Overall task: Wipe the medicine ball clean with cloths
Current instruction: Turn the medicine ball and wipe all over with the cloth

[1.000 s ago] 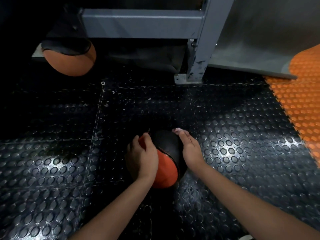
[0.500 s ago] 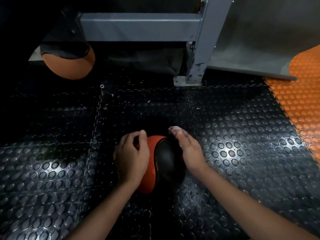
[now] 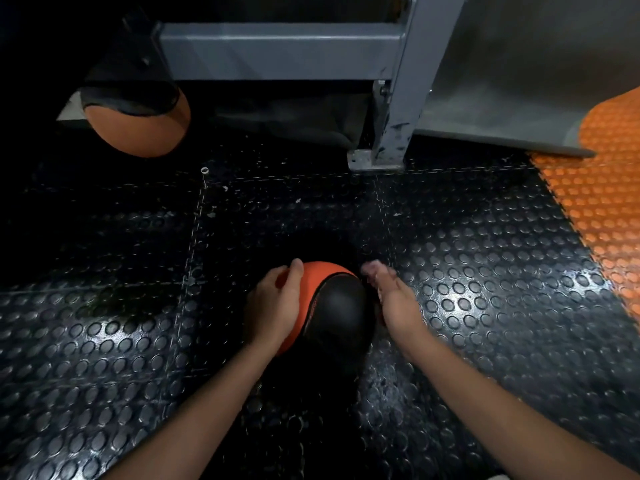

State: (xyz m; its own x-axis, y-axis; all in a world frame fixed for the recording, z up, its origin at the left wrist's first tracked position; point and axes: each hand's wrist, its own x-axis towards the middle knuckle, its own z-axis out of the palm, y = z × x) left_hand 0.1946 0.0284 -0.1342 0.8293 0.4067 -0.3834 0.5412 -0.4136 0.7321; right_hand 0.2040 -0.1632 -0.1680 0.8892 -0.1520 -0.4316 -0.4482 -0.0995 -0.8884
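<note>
Studded black rubber floor (image 3: 485, 271), orange tiles (image 3: 602, 209) at right, grey steel rack post (image 3: 408, 98) behind. Medicine ball (image 3: 332, 306), orange and black, rests on the floor between both hands. Left hand (image 3: 273, 306) cups its orange side, fingers curled on it. Right hand (image 3: 394, 299) lies just beside the black panel, fingers straight; contact unclear. No cloth visible. Second ball (image 3: 138, 129) sits near the rack. Risk: the ball rolls off if the one-sided hold slips.

Single head-worn wide-angle view, angled steeply down, close over studded floor (image 3: 485, 271)
</note>
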